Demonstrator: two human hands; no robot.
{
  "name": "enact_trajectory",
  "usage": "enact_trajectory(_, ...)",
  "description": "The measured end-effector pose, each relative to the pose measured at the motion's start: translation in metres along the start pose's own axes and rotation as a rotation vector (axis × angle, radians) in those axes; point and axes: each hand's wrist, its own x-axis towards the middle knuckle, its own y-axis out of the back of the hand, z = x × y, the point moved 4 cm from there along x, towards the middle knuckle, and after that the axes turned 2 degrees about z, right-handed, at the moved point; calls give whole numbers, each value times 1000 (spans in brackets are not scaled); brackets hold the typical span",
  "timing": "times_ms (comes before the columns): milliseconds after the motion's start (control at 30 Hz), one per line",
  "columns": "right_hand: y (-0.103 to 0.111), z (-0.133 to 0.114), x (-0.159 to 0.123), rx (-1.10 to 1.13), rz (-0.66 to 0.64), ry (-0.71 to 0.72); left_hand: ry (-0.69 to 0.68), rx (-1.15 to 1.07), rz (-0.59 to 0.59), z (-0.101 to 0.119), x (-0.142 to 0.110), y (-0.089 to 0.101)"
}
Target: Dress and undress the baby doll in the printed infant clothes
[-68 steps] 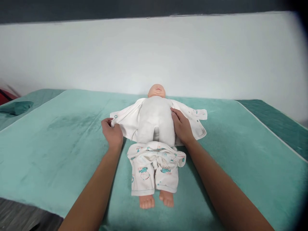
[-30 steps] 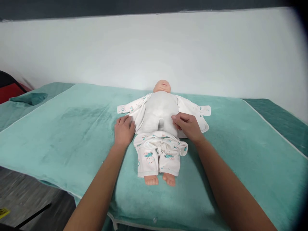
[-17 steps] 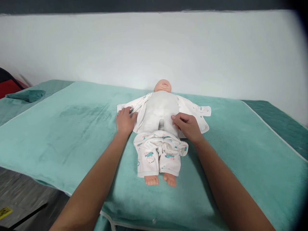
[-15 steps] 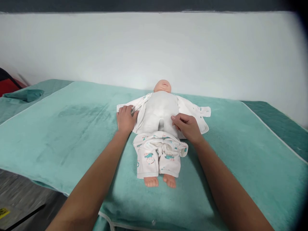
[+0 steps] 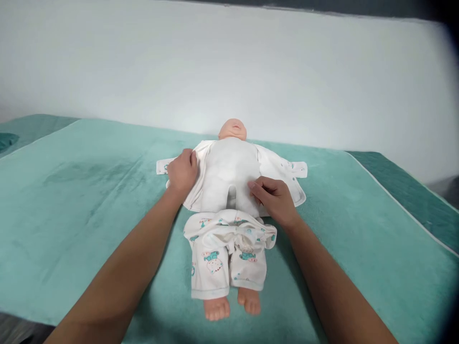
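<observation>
- One doll [image 5: 231, 165] lay on its back on a green sheet [image 5: 107, 224], its long axis running away from the viewer, head [image 5: 233, 130] by the white wall [image 5: 229, 62], feet [image 5: 217, 308] nearest.
- Its body was between the hands, with the white shirt [image 5: 281, 165] spread open around it and the patterned trousers [image 5: 211, 282] lowered over its legs.
- The left hand [image 5: 182, 169] was curled on the shirt beside the doll's chest; its fingertips were hidden, so I cannot tell whether it gripped cloth.
- The right hand [image 5: 270, 196] was narrow, thumb and forefinger together over the doll's hip.
- The left hand covered part of a sleeve [image 5: 164, 166], and the frame's lower edge cut off both forearms [image 5: 118, 267].
</observation>
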Motion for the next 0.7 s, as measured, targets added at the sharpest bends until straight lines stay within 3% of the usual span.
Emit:
enact_trajectory(167,0,0,0,10,2,5,225,-15,-21,-11,8,2)
enact_trajectory(467,9,-9,-3,-219,-94,108,172,130,-107,-25,-12,22)
enact_trajectory(567,11,-11,-5,-251,-219,74,175,169,-134,-30,-21,26)
enact_trajectory(700,14,-7,-10,-108,-444,-99,211,214,-170,-36,-32,33)
